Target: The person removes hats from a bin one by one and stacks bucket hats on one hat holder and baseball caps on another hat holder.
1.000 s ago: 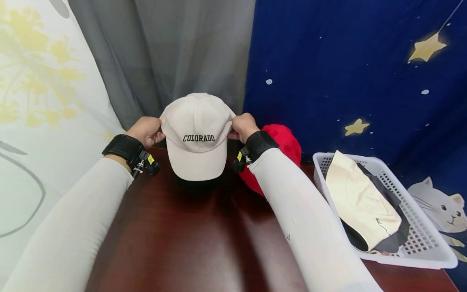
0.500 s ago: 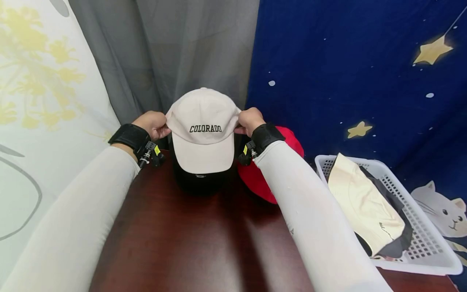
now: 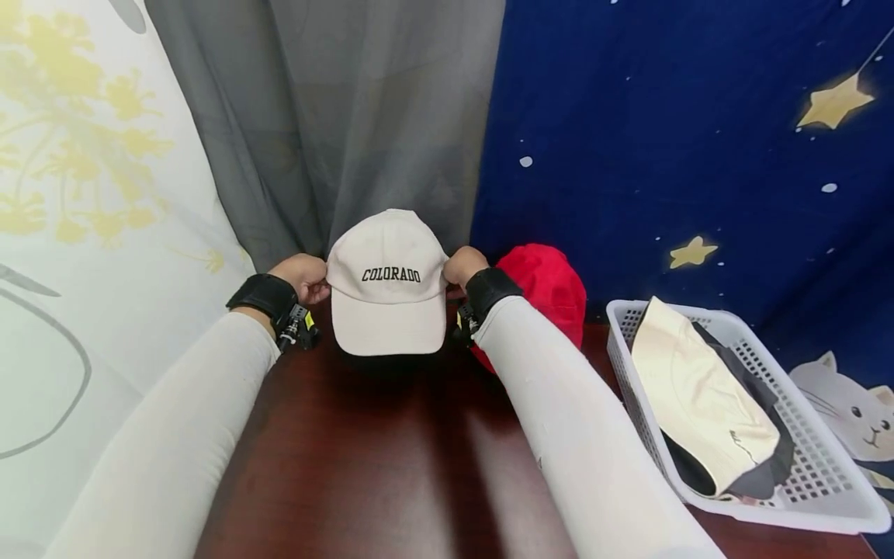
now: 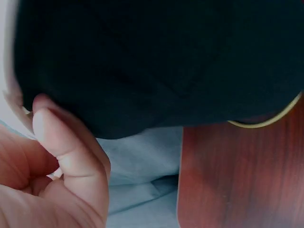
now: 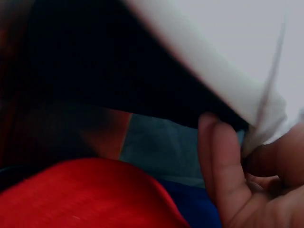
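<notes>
Beige cotton "COLORADO" cap [image 3: 388, 283] is held at the table's far edge, pinched at both side rims by left hand [image 3: 302, 277] and right hand [image 3: 464, 266], over a black cap [image 4: 156, 61]. Seating step judged underway; level lowering and release needed next.

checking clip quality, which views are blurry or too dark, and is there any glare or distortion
Head view: sharp, evenly lit, wide-angle bend at the edges, soft sheen on the table. Left wrist view: soft, filled by a dark cap. Right wrist view: blurriest, with the white cap and red cap smeared.
</notes>
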### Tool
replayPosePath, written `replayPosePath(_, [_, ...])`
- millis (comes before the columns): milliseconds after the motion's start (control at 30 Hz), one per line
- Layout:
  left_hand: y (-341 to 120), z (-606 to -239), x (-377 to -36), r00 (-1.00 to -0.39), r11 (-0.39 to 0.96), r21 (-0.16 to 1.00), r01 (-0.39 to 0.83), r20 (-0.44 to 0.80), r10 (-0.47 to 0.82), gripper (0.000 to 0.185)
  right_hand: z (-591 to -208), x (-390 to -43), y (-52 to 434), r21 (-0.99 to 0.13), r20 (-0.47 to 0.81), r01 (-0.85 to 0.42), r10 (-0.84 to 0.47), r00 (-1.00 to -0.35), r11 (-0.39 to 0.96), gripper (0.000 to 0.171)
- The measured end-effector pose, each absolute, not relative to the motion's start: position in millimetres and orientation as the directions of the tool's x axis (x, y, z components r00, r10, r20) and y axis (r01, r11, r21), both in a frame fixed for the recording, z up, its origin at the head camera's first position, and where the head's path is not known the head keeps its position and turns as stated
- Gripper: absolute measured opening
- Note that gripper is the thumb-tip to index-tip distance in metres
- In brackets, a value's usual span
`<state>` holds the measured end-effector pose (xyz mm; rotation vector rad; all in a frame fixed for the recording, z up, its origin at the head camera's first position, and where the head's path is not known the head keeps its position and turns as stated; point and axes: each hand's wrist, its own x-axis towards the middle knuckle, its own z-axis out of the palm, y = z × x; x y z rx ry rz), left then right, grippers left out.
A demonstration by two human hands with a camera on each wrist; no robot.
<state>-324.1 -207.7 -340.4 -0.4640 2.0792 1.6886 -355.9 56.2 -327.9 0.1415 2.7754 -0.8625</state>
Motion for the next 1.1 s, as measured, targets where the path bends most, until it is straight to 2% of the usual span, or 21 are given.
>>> replayPosePath(67, [-209.7, -345.4, -324.9, -0.863, 0.185, 0.849, -0.495, -0.505, 0.008, 0.032, -333.8, -357.8, 53.3, -0.412, -0.201, 0.112, 0.029, -0.979, 0.904, 0.017])
replayPosePath(100, [-211.1, -347.2, -325.3, -0.865, 0.165, 0.854, -0.493, -0.502, 0.017, 0.033, -335.0, -357.6, 52.0, -0.383, -0.181, 0.105, 0.037, -0.983, 0.918, 0.017])
replayPosePath(133, [-212.7, -347.5, -323.2, -0.865, 0.135, 0.859, -0.493, -0.501, 0.031, 0.033, -335.3, -355.5, 51.2, -0.420, -0.174, 0.117, 0.047, -0.984, 0.900, 0.018])
replayPosePath(167, [-214.5, -347.5, -321.0, -0.865, 0.100, 0.864, -0.493, -0.499, 0.043, 0.033, -335.3, -352.8, 50.9, -0.502, -0.175, 0.145, 0.064, -0.983, 0.852, 0.018])
replayPosePath(300, [-221.5, -344.2, -307.1, -0.875, -0.024, 0.878, -0.478, -0.474, 0.103, 0.028, -331.9, -339.6, 51.2, -0.801, -0.224, 0.236, 0.091, -0.970, 0.550, 0.022])
replayPosePath(400, [-224.0, -342.8, -293.3, -0.891, -0.090, 0.891, -0.444, -0.429, 0.150, 0.025, -329.0, -332.9, 51.5, -0.871, -0.243, 0.246, 0.062, -0.968, 0.424, 0.027])
replayPosePath(533, [-220.9, -346.0, -280.4, -0.908, -0.183, 0.896, -0.405, -0.370, 0.197, 0.022, -329.0, -332.5, 52.8, -0.879, -0.219, 0.229, 0.072, -0.973, 0.419, 0.030])
replayPosePath(633, [-216.8, -350.2, -279.2, -0.920, -0.222, 0.896, -0.385, -0.354, 0.170, 0.017, -332.1, -335.6, 54.0, -0.881, -0.217, 0.249, 0.124, -0.968, 0.402, 0.027])
replayPosePath(833, [-216.3, -358.4, -292.5, -0.932, -0.177, 0.915, -0.363, -0.357, 0.066, 0.017, -338.6, -342.8, 49.6, -0.889, -0.231, 0.273, 0.153, -0.961, 0.368, 0.027])
replayPosePath(1000, [-212.9, -364.4, -301.4, -0.897, -0.138, 0.886, -0.442, -0.437, 0.067, 0.018, -345.2, -348.3, 47.6, -0.834, -0.257, 0.311, 0.177, -0.950, 0.455, 0.029])
replayPosePath(1100, [-211.8, -367.4, -305.3, -0.880, -0.126, 0.871, -0.475, -0.471, 0.061, 0.018, -348.9, -352.2, 47.2, -0.825, -0.290, 0.343, 0.184, -0.939, 0.449, 0.031])
